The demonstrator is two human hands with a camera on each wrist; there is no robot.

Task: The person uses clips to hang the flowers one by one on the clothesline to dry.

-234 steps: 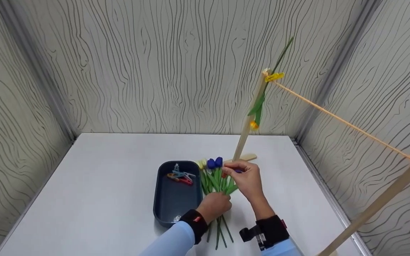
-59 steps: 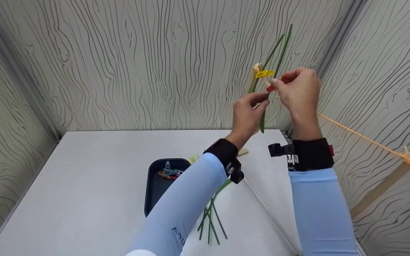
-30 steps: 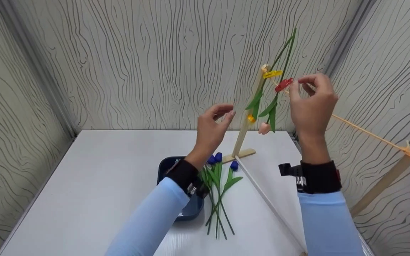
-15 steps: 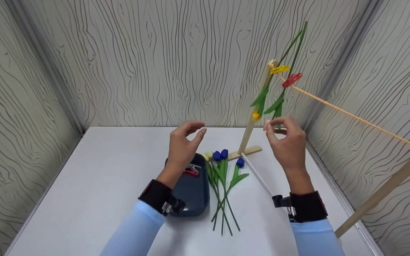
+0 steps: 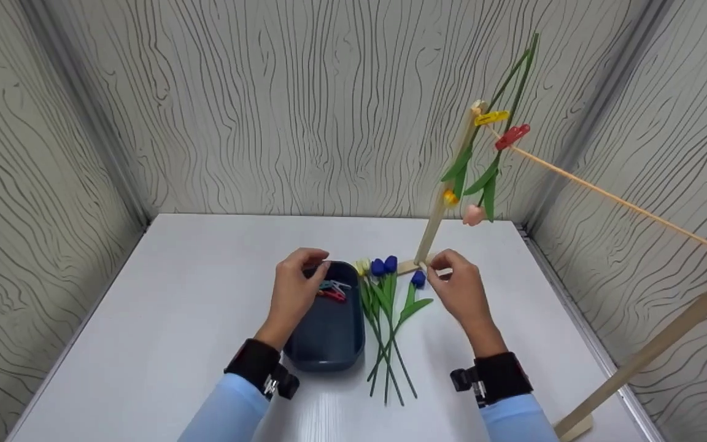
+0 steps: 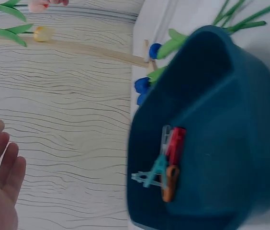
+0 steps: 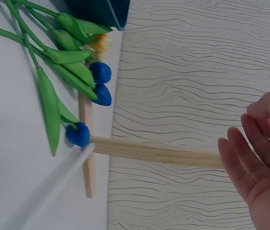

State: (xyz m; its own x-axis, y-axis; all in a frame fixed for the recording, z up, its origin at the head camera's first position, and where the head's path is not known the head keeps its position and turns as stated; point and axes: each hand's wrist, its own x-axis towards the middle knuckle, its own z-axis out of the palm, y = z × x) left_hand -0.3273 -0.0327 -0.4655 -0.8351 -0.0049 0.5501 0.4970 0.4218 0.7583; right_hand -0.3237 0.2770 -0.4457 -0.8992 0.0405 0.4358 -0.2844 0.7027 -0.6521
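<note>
My left hand point(image 5: 295, 288), fingers loosely bent and holding nothing, is over the left rim of a dark blue tub point(image 5: 324, 337). Several clothespins point(image 6: 168, 163) lie in the tub. Beside it on the table are artificial tulips with blue, pale yellow and orange-yellow heads and crossed green stems point(image 5: 384, 344). My right hand point(image 5: 461, 291), likewise holding nothing, is close to the rightmost blue tulip point(image 5: 418, 279). Two tulips hang head-down on an orange cord point(image 5: 623, 202): an orange-yellow one point(image 5: 450, 197) under a yellow clothespin point(image 5: 491, 118), a pink one point(image 5: 474, 215) under a red clothespin point(image 5: 513, 137).
The cord runs between a far wooden post point(image 5: 432, 233) and a near post point(image 5: 648, 350) at the right. A pale bar point(image 7: 44, 191) runs along the table from the far post's foot. Patterned panels point(image 5: 304, 123) enclose the white table point(image 5: 206, 264).
Over the last seconds the pink tulip was clipped to the cord with the red clothespin. Both hands then let go and came down, the left toward the tub, the right toward the lying tulips.
</note>
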